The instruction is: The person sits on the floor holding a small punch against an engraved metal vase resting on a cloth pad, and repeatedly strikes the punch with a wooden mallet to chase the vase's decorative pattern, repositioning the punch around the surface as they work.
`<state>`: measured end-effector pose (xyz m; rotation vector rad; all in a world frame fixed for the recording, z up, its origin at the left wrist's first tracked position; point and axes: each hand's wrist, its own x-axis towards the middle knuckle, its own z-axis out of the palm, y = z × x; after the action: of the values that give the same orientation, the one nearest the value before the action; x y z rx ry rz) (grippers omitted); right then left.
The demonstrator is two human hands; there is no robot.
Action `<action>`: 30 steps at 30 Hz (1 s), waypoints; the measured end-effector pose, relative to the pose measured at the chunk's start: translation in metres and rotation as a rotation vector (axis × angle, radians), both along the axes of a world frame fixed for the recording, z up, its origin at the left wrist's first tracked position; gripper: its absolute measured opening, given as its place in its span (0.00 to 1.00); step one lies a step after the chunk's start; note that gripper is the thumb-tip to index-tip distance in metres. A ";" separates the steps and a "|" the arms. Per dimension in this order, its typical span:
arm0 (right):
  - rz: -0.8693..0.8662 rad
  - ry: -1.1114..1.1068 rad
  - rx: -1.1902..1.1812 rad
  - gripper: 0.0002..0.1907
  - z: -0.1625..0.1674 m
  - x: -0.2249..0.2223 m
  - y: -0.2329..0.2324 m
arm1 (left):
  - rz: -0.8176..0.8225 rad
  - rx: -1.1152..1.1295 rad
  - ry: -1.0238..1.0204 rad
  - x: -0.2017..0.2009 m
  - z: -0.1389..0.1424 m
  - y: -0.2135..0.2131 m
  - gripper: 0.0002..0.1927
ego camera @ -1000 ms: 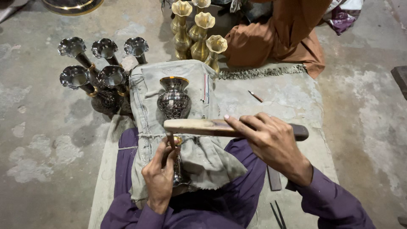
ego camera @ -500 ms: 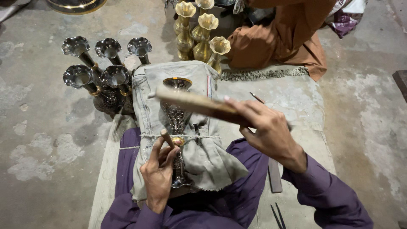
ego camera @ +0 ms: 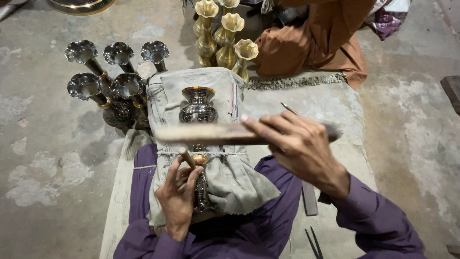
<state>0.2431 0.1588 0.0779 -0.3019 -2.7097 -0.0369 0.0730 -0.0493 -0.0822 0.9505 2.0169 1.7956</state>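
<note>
A dark engraved metal vase (ego camera: pixel 198 109) with a gold rim lies along a grey cloth pad (ego camera: pixel 167 103) on my lap, mouth pointing away. My left hand (ego camera: pixel 178 194) holds a small chisel (ego camera: pixel 186 157) upright against the vase's narrow stem, near a gold band. Above the vase, my right hand (ego camera: pixel 297 144) grips a flat wooden mallet (ego camera: pixel 211 134). The mallet lies crosswise and is blurred by motion.
Several dark fluted vases (ego camera: pixel 112 81) stand at the left of the pad. Several brass vases (ego camera: pixel 223 36) stand beyond it, beside a person in orange clothing (ego camera: pixel 321 41). Thin metal tools (ego camera: pixel 312 242) and a flat bar (ego camera: pixel 309 197) lie on the mat at my right.
The mallet tilted up half a second ago and has swung back down to level above the chisel. My left hand has kept the chisel on the vase stem.
</note>
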 end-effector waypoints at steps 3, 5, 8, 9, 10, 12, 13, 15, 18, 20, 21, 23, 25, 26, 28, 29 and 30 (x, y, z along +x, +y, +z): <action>-0.020 -0.022 -0.224 0.35 -0.007 0.007 0.000 | 0.014 -0.070 0.035 -0.002 -0.004 0.000 0.26; -0.050 -0.095 0.006 0.33 -0.009 0.013 -0.001 | 0.023 -0.092 0.117 -0.004 -0.005 0.001 0.26; -0.100 -0.122 0.081 0.32 -0.014 0.016 0.002 | 0.020 -0.063 0.148 -0.005 -0.005 0.004 0.26; -0.115 -0.116 0.061 0.32 -0.016 0.015 0.003 | 0.018 -0.044 0.143 -0.005 -0.004 0.004 0.26; -0.114 -0.121 0.062 0.33 -0.019 0.013 0.005 | 0.014 -0.041 0.151 -0.003 -0.003 0.003 0.26; -0.116 -0.126 0.073 0.34 -0.026 0.010 0.011 | 0.002 -0.024 0.171 -0.003 0.001 0.004 0.26; -0.129 -0.153 0.086 0.33 -0.029 0.010 0.013 | 0.003 -0.026 0.172 -0.003 0.003 0.005 0.27; -0.155 -0.208 0.110 0.32 -0.034 0.010 0.015 | 0.006 -0.033 0.175 -0.003 0.006 0.007 0.27; -0.139 -0.317 0.148 0.31 -0.037 0.011 0.016 | 0.000 0.019 0.165 -0.002 0.009 0.007 0.27; -0.117 -0.207 0.137 0.30 -0.037 0.012 0.015 | 0.019 -0.011 0.193 -0.002 0.008 0.007 0.27; -0.106 -0.152 0.132 0.30 -0.037 0.013 0.015 | 0.029 -0.027 0.207 -0.001 0.008 0.006 0.27; -0.069 -0.027 -0.112 0.36 -0.034 0.017 0.013 | 0.009 0.011 0.191 0.000 0.006 0.006 0.27; -0.034 0.011 -0.205 0.38 -0.030 0.019 0.011 | -0.002 0.019 0.190 0.000 0.004 0.005 0.27; -0.016 -0.013 -0.173 0.37 -0.027 0.019 0.011 | -0.002 0.009 0.199 0.000 0.004 0.005 0.27; -0.017 -0.045 -0.061 0.37 -0.022 0.019 0.008 | 0.002 -0.013 0.215 -0.001 0.003 0.005 0.27; -0.035 -0.055 0.018 0.37 -0.020 0.019 0.005 | 0.007 -0.029 0.221 -0.001 0.003 0.005 0.28; -0.053 -0.065 0.097 0.37 -0.018 0.019 0.003 | 0.013 -0.043 0.227 -0.001 0.003 0.005 0.28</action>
<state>0.2621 0.1615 0.0600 -0.3494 -2.7531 -0.1956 0.0716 -0.0442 -0.0793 1.1781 2.1895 1.7095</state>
